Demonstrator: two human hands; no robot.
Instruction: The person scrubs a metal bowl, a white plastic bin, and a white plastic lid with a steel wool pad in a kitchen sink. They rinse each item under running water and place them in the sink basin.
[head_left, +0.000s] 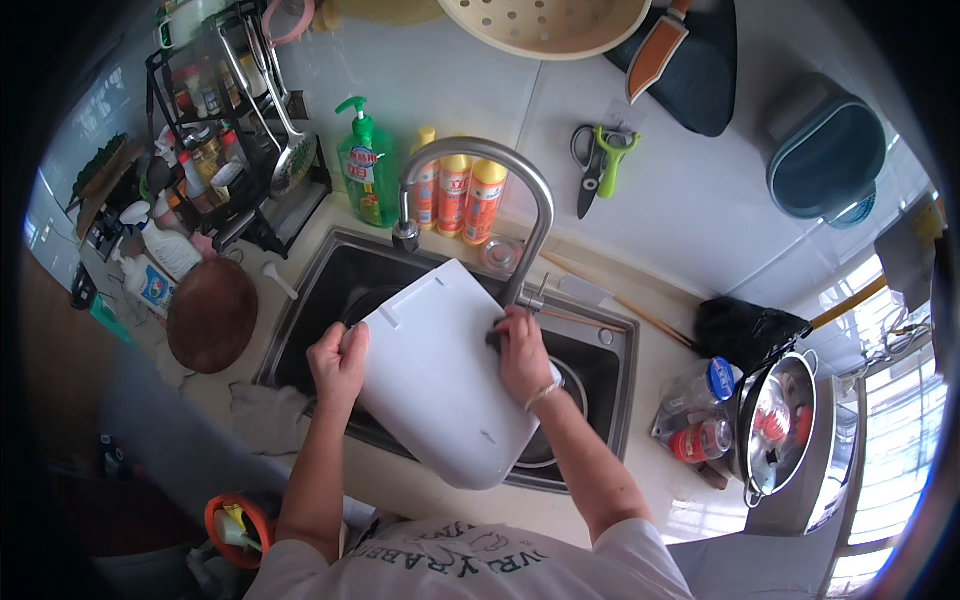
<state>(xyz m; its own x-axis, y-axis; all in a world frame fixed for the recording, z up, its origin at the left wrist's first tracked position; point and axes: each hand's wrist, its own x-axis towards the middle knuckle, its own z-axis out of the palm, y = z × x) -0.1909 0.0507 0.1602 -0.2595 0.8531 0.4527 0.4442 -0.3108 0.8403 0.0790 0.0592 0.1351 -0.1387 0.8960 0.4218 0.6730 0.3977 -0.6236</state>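
A white plastic bin or container (442, 367) is tilted over the double-bowl sink (626, 390), its smooth side facing up. My left hand (337, 364) grips its left edge, thumb on top. On the right edge lies my right hand (523, 356), with a small dark scrubber (495, 336) under its fingers. The curved metal faucet (544, 202) arches over the back of the sink, its spout above the left bowl; no water is seen running. A round metal rim (577, 386) shows in the right bowl, mostly hidden by the container.
A green pump bottle (369, 169) and several yellow-capped bottles (454, 195) line the back wall. At left stand a spice rack (247, 150) and a round wooden board (212, 315). To the right are plastic jars (697, 439) and a metal pot (780, 427). An orange bucket (259, 517) sits below the counter.
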